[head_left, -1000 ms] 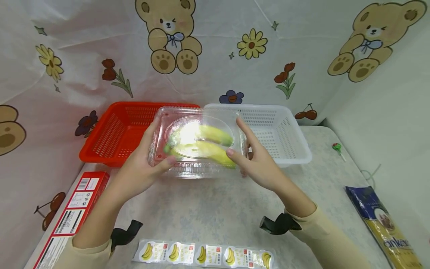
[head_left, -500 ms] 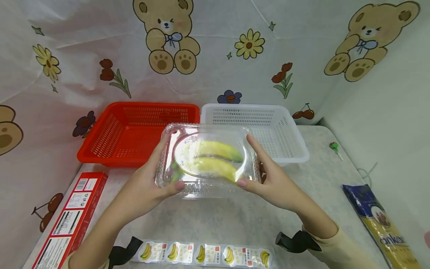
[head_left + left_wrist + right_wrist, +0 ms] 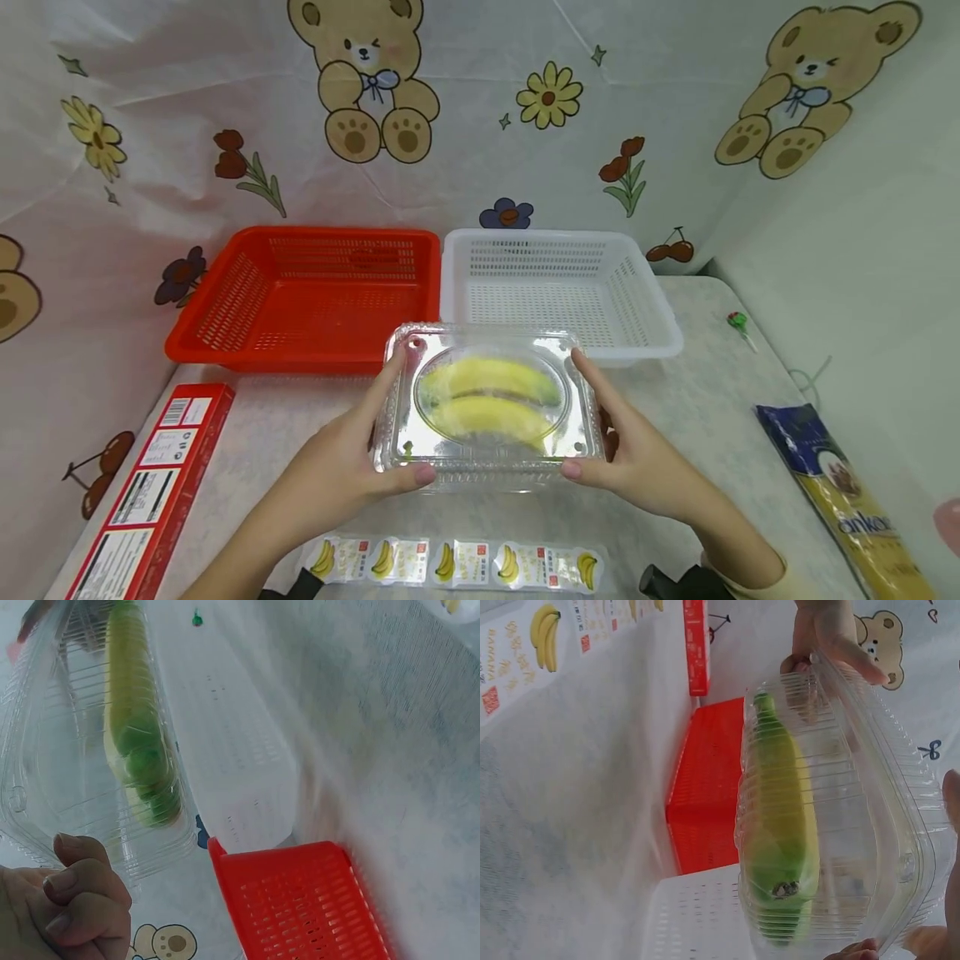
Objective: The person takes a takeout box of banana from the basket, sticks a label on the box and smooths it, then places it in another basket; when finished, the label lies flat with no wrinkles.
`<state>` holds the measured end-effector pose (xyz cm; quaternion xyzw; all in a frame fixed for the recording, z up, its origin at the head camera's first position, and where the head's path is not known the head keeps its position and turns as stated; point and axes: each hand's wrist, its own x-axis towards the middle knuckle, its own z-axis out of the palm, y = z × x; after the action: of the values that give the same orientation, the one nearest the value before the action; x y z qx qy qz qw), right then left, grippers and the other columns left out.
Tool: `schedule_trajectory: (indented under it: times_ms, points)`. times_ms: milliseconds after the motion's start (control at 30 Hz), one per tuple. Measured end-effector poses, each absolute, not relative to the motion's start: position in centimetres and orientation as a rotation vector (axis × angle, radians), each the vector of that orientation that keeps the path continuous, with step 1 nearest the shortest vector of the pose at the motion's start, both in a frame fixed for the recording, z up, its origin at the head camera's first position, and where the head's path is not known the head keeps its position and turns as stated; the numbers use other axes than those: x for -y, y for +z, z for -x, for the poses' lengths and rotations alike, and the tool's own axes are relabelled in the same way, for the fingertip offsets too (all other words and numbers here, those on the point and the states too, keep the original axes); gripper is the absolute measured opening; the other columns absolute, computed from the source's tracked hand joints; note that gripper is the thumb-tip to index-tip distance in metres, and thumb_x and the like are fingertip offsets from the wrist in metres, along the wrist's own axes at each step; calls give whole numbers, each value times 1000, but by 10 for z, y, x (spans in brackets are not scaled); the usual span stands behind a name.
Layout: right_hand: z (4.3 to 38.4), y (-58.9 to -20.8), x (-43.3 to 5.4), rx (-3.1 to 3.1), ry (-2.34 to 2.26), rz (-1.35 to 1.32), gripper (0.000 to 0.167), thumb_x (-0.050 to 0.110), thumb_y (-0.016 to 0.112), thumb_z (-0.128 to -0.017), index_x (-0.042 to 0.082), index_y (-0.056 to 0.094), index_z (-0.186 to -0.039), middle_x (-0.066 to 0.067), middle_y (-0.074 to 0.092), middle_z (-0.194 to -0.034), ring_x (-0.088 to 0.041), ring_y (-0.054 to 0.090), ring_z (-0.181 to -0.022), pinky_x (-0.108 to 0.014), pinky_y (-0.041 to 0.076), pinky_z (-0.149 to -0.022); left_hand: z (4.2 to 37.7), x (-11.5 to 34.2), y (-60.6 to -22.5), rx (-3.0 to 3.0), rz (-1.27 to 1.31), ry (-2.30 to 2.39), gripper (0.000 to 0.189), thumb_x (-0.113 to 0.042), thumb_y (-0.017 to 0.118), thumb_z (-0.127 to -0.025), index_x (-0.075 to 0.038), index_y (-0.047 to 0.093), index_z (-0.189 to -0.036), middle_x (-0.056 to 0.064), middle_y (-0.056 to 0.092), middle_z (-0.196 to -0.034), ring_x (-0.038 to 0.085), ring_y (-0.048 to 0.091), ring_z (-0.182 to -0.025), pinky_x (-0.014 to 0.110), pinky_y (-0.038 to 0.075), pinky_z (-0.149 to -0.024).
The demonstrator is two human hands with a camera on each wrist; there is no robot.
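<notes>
A clear plastic clamshell box (image 3: pixel 495 477) with its lid closed is held level above the table in the head view. Two yellow bananas with green ends (image 3: pixel 491 381) lie inside it, side by side. At the box's left end my left hand (image 3: pixel 330 467) grips it, thumb along the front corner and curled fingers (image 3: pixel 86 889) visible beneath in the left wrist view. My right hand (image 3: pixel 645 454) holds the right end the same way, its thumb on the front corner. From the right wrist view, a banana (image 3: pixel 780 825) shows through the ribbed wall of the box.
Behind the box stand a red basket (image 3: pixel 198 342) and a white basket (image 3: pixel 671 337). A strip of banana stickers (image 3: pixel 453 565) lies near the front. A red and white carton (image 3: pixel 150 492) is on the left; a blue and gold packet (image 3: pixel 843 492) and a lollipop (image 3: pixel 738 323) are on the right.
Both hands have brought the box down and toward the person, slightly to the right, away from the baskets. The box has gone from tilted to nearly level, and the bananas show more clearly.
</notes>
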<state>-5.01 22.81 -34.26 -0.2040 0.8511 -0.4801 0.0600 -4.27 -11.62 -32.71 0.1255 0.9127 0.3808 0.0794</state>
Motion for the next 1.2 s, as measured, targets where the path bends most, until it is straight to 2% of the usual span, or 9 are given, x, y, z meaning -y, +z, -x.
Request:
schedule_trajectory:
  times_ms: [33, 67, 200, 233, 267, 333, 400, 467, 1200]
  points:
    - [49, -346, -230, -2567, -1458, 618, 112, 20, 84, -79, 34, 8, -160, -1, 41, -143, -12, 42, -70, -24, 46, -52, 41, 115, -329, -2733, -377, 1131, 117, -76, 73, -66, -54, -2, -153, 4, 33, -160, 37, 52, -132, 61, 49, -94]
    - [48, -349, -231, -2562, -1460, 616, 113, 20, 84, -79, 33, 7, -160, 1, 39, -145, -11, 42, -69, -24, 46, -51, 40, 114, -331, -2728, -374, 1130, 117, -76, 73, -67, -54, -2, -154, 4, 34, -160, 37, 52, -132, 61, 50, -93]
    - [43, -360, -238, -2532, -1471, 630, 113, 17, 83, -80, 31, 6, -161, -6, 52, -110, -12, 38, -63, -24, 40, -47, 34, 109, -338, -2693, -354, 1112, 116, -75, 73, -68, -54, -3, -153, 3, 33, -160, 34, 57, -126, 54, 54, -84]
    - [42, -362, -239, -2536, -1467, 635, 113, 17, 83, -80, 30, 6, -161, -5, 50, -97, -13, 35, -61, -23, 38, -46, 33, 107, -339, -2679, -342, 1108, 116, -75, 73, -68, -54, -4, -153, 6, 40, -157, 31, 61, -118, 49, 55, -78]
    - [41, -364, -241, -2530, -1471, 633, 112, 16, 83, -80, 30, 6, -161, -3, 45, -87, -13, 35, -61, -23, 38, -46, 32, 106, -340, -2662, -327, 1097, 116, -75, 72, -68, -55, -4, -152, 8, 50, -149, 27, 65, -107, 44, 55, -71]
    - [39, -368, -244, -2520, -1479, 633, 112, 15, 83, -80, 29, 7, -161, -3, 44, -83, -13, 36, -62, -23, 38, -47, 30, 103, -343, -2638, -309, 1072, 116, -76, 72, -68, -56, -6, -151, 8, 65, -119, 15, 61, -81, 32, 48, -58]
    - [37, -371, -247, -2525, -1476, 630, 111, 15, 83, -79, 28, 8, -161, -2, 42, -82, -13, 35, -62, -23, 37, -47, 29, 100, -346, -2626, -300, 1053, 117, -76, 73, -67, -57, -6, -151, 2, 58, -87, 9, 46, -63, 26, 38, -50]
    - [35, -376, -250, -2522, -1478, 630, 111, 15, 83, -79, 28, 9, -161, -2, 41, -83, -13, 34, -62, -23, 37, -48, 28, 97, -350, -2620, -297, 1033, 116, -76, 72, -67, -57, -6, -151, 0, 47, -73, 8, 37, -56, 25, 34, -47]
    - [41, -414, -290, -2535, -1436, 553, 108, 14, 81, -81, 28, 10, -161, -2, 35, -79, -8, 32, -57, -24, 35, -47, 49, 64, -396, -2571, -461, 1044, 116, -72, 72, -73, -50, -9, -154, -5, 55, -76, 11, 49, -60, 29, 42, -48]
